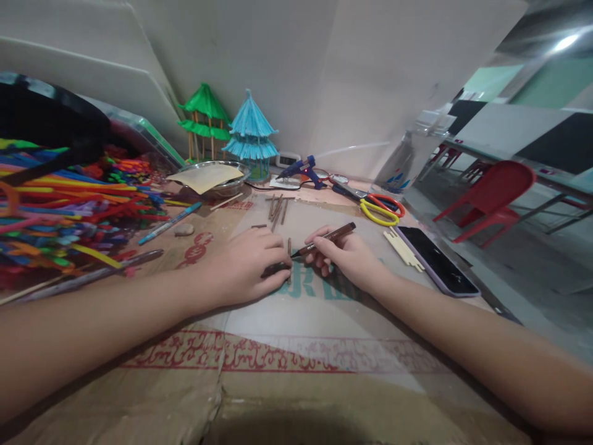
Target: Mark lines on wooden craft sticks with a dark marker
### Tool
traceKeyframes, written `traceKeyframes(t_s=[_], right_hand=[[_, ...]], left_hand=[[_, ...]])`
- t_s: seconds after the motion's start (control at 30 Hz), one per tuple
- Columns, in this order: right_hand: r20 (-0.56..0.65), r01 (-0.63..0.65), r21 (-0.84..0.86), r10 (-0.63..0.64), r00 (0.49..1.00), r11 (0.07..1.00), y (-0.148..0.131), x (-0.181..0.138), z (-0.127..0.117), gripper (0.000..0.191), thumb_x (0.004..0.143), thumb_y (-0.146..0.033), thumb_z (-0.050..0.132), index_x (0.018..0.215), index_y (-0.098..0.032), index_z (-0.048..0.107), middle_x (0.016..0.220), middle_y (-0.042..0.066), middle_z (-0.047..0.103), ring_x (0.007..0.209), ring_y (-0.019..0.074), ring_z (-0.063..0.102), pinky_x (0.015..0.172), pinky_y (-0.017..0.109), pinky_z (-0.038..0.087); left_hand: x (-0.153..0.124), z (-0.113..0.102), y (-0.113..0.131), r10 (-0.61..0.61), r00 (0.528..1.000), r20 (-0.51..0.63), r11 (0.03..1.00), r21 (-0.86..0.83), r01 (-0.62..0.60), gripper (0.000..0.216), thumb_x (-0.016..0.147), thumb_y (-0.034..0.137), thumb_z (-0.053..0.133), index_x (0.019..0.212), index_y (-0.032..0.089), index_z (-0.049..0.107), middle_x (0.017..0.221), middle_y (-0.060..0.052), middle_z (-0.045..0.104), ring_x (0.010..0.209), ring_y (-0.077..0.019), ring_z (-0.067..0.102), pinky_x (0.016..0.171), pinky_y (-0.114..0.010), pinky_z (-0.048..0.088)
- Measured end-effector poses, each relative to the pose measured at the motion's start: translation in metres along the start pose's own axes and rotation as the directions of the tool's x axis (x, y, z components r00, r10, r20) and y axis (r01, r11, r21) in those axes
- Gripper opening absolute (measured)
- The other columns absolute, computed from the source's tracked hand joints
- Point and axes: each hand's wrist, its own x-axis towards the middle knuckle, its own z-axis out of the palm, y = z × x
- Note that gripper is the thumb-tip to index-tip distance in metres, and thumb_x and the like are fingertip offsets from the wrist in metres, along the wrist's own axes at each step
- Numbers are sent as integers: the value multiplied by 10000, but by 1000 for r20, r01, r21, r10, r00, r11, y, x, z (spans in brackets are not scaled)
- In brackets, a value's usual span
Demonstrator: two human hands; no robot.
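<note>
My right hand (345,256) is closed round a brown marker (340,232), its tip pointing left. The tip touches or nearly touches a thin brown stick (290,244) that stands out from the fingertips of my left hand (250,262). My left hand is closed on this stick, and a dark piece (273,269), perhaps the marker's cap, shows under its fingers. Beyond the hands lie several brown-coloured sticks (277,210) on a translucent sheet (315,321). To the right of my right hand rest several pale uncoloured sticks (402,248).
Colourful pipe cleaners (69,216) pile up at left, near a blue pen (170,224). At the back stand a green-roofed model pavilion (204,123), a blue-roofed one (251,136), a metal bowl (238,182) and a glue gun (303,171). Scissors (380,209) and a phone (435,259) lie right.
</note>
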Motion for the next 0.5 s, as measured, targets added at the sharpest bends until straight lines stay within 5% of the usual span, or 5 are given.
traceKeyframes(t_s=[0.5], right_hand=[[-41,29,7,-28,999,1000,9,7,-2,237,915,-304,620,1089,-145,650,813,46,716,490,80,579,496,240,512]], left_hand=[[0,0,-3,34,999,17,999,12,-34,258,980,339,477,953,202,693,868,-48,647,860,-203,585,858,-367,431]])
